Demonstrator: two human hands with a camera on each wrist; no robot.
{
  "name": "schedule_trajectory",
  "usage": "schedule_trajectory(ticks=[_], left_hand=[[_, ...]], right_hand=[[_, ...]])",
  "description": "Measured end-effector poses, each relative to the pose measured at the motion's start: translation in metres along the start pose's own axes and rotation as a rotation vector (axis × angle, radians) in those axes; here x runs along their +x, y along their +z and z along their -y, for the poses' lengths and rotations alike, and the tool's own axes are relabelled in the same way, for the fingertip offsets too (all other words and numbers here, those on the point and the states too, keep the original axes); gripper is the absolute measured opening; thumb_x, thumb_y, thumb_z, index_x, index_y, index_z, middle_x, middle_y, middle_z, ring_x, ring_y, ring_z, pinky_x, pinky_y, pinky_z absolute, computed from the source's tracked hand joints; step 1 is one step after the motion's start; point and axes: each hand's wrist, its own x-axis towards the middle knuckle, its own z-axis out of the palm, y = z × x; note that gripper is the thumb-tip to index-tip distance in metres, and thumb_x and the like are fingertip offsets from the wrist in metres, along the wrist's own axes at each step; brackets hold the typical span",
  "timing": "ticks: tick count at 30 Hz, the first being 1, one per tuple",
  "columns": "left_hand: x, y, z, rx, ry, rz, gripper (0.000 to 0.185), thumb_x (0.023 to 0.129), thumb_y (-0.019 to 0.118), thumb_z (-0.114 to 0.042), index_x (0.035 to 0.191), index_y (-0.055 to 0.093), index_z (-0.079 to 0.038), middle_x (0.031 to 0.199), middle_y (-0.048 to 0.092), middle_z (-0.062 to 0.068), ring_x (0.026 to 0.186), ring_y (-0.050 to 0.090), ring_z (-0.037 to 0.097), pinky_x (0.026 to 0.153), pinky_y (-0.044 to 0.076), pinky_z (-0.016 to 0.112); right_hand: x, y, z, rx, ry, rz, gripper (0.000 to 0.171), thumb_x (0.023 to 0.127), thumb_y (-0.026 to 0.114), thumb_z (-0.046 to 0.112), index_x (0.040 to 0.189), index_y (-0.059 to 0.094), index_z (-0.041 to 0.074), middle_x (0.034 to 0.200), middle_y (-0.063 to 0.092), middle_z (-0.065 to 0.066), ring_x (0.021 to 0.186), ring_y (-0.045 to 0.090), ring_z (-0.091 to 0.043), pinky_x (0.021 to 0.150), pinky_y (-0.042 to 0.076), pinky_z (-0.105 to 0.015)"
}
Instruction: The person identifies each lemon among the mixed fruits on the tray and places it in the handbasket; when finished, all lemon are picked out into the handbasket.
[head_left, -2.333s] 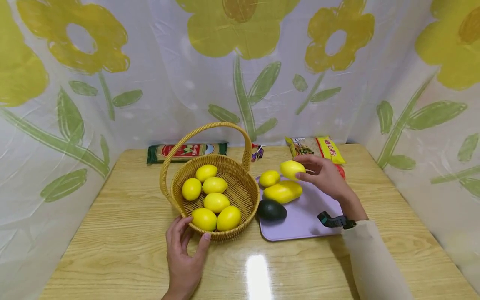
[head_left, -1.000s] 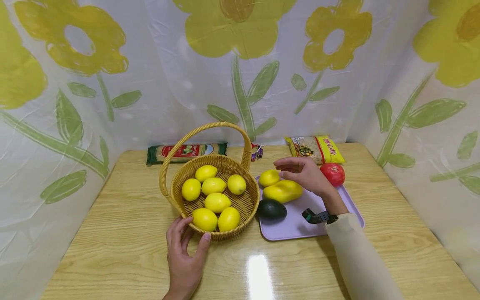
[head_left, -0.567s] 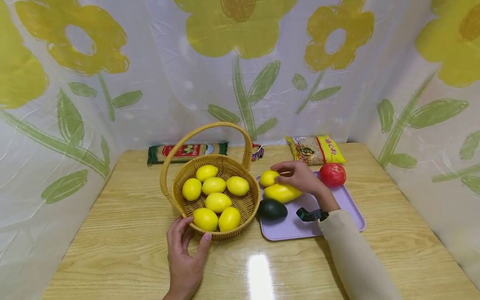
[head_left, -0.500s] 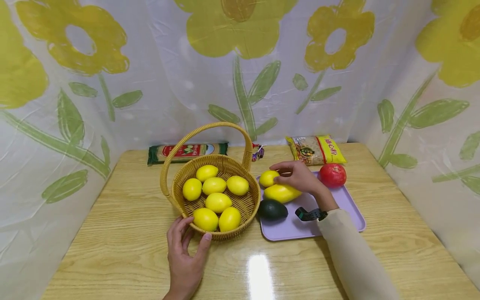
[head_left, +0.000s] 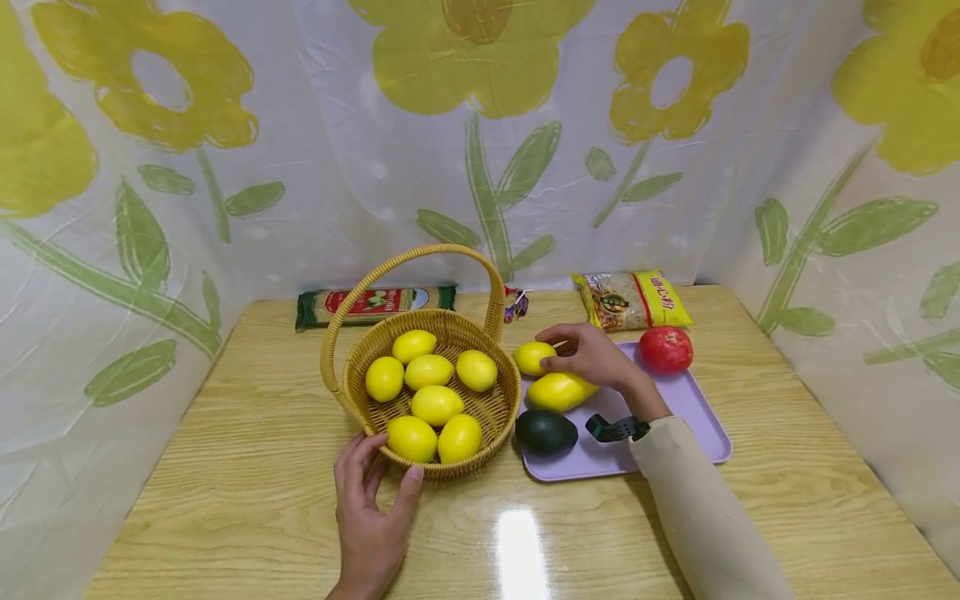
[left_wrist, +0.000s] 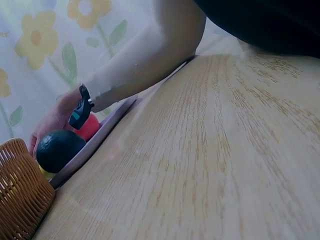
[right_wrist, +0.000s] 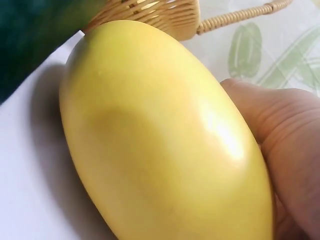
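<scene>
Wooden tabletop [head_left: 225,467], frame centre: wicker basket [head_left: 480,408] beside purple tray [head_left: 690,425].
Right hand [head_left: 592,354] apparently pinching lemon [head_left: 531,357] at tray's upper-left corner; left hand [head_left: 371,521], fingers relaxed, touching basket.

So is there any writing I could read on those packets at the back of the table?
Yellow packet: red strip with pale characters, too blurred to read.
Green packet: red label with print, too small to read.
Small wrapper: nothing legible.

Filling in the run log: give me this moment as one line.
right hand: grips lemon over tray | left hand: steadies basket | basket: seven lemons | tray: mango, avocado, red fruit
</scene>
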Motion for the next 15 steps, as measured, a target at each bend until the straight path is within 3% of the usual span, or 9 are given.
schedule_trajectory(ticks=[5,9,12,15], left_hand=[[-0.001,0.000,0.001,0.001,-0.004,-0.001,0.055,0.098,0.075,0.007,0.148,0.052,0.005,0.160,0.034,0.018,0.145,0.048,0.015,0.120,0.044,0.013],[-0.001,0.000,0.001,0.003,-0.004,0.000,0.056,0.098,0.075,0.007,0.148,0.052,0.005,0.160,0.035,0.015,0.146,0.048,0.014,0.120,0.044,0.013],[-0.001,0.000,0.002,0.000,-0.006,0.001,0.056,0.098,0.075,0.007,0.149,0.052,0.004,0.160,0.034,0.012,0.146,0.047,0.015,0.120,0.044,0.013],[-0.001,0.000,0.003,-0.003,-0.004,0.001,0.056,0.098,0.075,0.006,0.149,0.052,0.003,0.161,0.034,0.010,0.147,0.047,0.017,0.120,0.044,0.013]], right_hand=[[-0.003,-0.005,-0.001,-0.026,-0.027,-0.061,0.044,0.098,0.083,0.021,0.139,0.073,0.008,0.137,0.074,-0.015,0.116,0.076,-0.034,0.107,0.063,-0.051],[-0.011,-0.017,0.008,0.076,-0.051,-0.092,0.043,0.099,0.083,0.016,0.139,0.072,0.008,0.141,0.072,-0.014,0.125,0.073,-0.037,0.109,0.063,-0.049],[-0.017,-0.023,0.022,0.160,-0.108,-0.055,0.043,0.098,0.083,0.012,0.139,0.072,0.009,0.144,0.070,-0.013,0.130,0.070,-0.037,0.110,0.062,-0.043],[-0.023,-0.022,0.040,0.193,-0.197,0.048,0.043,0.098,0.082,0.009,0.140,0.073,0.009,0.142,0.071,-0.012,0.127,0.071,-0.036,0.108,0.063,-0.036]])
